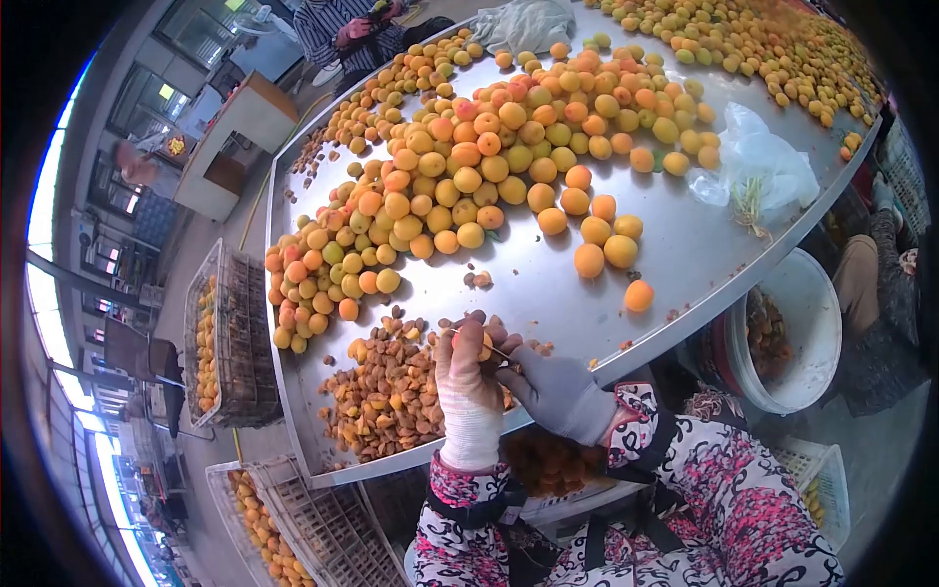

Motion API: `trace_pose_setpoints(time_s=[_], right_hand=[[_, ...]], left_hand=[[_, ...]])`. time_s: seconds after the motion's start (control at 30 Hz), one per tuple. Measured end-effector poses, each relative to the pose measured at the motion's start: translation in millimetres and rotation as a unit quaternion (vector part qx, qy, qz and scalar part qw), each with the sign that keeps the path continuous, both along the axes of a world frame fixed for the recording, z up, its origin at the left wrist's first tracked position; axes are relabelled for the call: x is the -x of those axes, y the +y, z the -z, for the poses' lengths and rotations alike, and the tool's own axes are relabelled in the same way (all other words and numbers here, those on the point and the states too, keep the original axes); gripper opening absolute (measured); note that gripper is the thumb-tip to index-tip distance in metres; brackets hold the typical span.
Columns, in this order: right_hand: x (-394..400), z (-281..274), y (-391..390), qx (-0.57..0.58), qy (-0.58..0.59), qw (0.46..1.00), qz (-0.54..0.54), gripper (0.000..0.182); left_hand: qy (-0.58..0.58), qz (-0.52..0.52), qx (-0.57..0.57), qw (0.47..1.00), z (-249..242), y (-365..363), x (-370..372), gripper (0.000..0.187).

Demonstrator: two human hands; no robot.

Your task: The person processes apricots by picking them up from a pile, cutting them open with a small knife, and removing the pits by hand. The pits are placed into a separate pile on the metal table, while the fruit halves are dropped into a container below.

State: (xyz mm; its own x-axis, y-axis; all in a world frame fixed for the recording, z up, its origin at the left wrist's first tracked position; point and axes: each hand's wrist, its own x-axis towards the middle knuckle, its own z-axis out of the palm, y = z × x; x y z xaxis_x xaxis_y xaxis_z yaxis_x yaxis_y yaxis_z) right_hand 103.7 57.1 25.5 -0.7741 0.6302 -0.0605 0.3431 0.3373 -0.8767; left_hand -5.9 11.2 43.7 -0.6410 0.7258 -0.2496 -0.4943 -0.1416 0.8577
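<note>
My left hand (469, 391), in a white glove with dirty fingertips, is closed around an apricot (486, 346) above the near edge of the metal table (548, 284). My right hand (558, 389), in a grey glove, meets it from the right, its fingers closed on something thin and dark, perhaps a small blade, partly hidden. Just left of the hands lies a heap of brown pits (381, 396) with orange bits among them. Beyond them spreads a large pile of whole apricots (440, 186), with several loose ones at its right.
A clear plastic bag (763, 161) lies at the table's right. Below that edge stands a white bucket (797, 333) beside a seated person's leg (859, 284). Crates of apricots (245, 333) stand on the left floor. Another person (342, 34) is at the far side.
</note>
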Motion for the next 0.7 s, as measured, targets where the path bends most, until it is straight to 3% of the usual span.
trace_pose_setpoints(time_s=[0.07,0.17,0.23,0.27,0.33,0.53,0.57,0.6,0.67,0.7], right_hand=[[2,11,-5,0.017,0.034,0.999,0.014,0.033],[5,20,-13,0.073,0.123,0.989,0.039,0.033],[8,23,-17,0.198,0.171,0.963,0.064,0.033],[9,21,-18,0.198,0.171,0.963,0.064,0.033],[6,14,-21,0.356,0.208,0.909,0.063,0.031],[-14,-21,-18,0.516,0.149,0.841,0.064,0.028],[-18,-12,-17,0.445,0.133,0.885,0.031,0.030],[-21,-4,-19,0.444,0.132,0.886,0.029,0.030],[-27,7,-23,0.145,0.159,0.976,0.024,0.041],[-31,9,-24,0.083,0.102,0.991,0.017,0.039]], left_hand=[[-0.029,-0.009,-0.006,1.000,0,0,-5,0.051],[-0.038,-0.016,-0.004,0.999,1,0,-8,0.050],[-0.065,-0.019,-0.003,0.998,5,-1,-8,0.044],[-0.091,-0.021,-0.002,0.996,7,-2,-8,0.037],[-0.109,-0.006,-0.006,0.994,5,-6,-9,0.039],[-0.179,0.044,-0.113,0.976,4,-26,-20,0.047],[-0.196,0.069,-0.152,0.966,2,-30,-22,0.049],[-0.196,0.068,-0.154,0.966,1,-34,-22,0.049],[-0.238,0.120,-0.187,0.945,-1,-41,-22,0.052],[-0.245,0.137,-0.199,0.939,7,-44,-19,0.053]])
